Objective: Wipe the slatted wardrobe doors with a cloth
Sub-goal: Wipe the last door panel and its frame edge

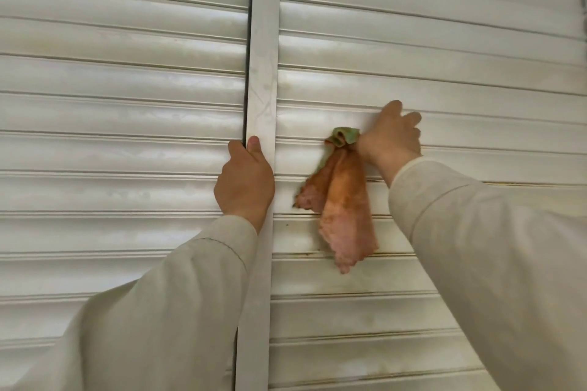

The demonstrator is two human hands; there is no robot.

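a: what does the right hand (392,136) hold?

b: its fingers are curled around the cloth (341,197) and press it on a slat of the right wardrobe door (428,51). the orange part hangs down below the grip, and a green end sticks out just beside the wrist.

a: and the left hand (244,181)?

b: it grips the vertical door frame (263,73), thumb on the front, fingers curled into the gap beside the left wardrobe door (120,73).
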